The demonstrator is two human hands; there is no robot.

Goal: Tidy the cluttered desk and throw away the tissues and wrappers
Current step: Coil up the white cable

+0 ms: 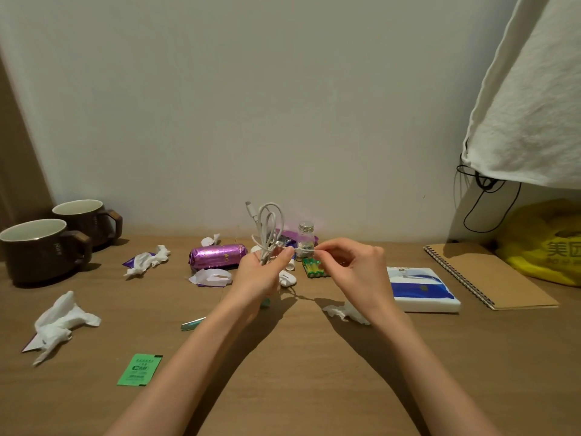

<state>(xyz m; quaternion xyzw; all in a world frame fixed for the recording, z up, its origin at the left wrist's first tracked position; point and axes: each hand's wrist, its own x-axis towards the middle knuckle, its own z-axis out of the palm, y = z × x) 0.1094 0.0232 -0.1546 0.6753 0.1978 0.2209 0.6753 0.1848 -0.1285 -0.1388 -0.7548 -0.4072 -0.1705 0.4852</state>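
Two grips closed on white cable (269, 224): left grip (261, 272) clutching coiled loops, right grip (352, 266) pinching loose end. Crumpled tissue (147, 262) left of both, on surface (298, 372).

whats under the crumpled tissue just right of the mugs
A corner of a purple wrapper pokes out from under the tissue at its left end. The rest of the wrapper is covered, so its full shape cannot be seen.
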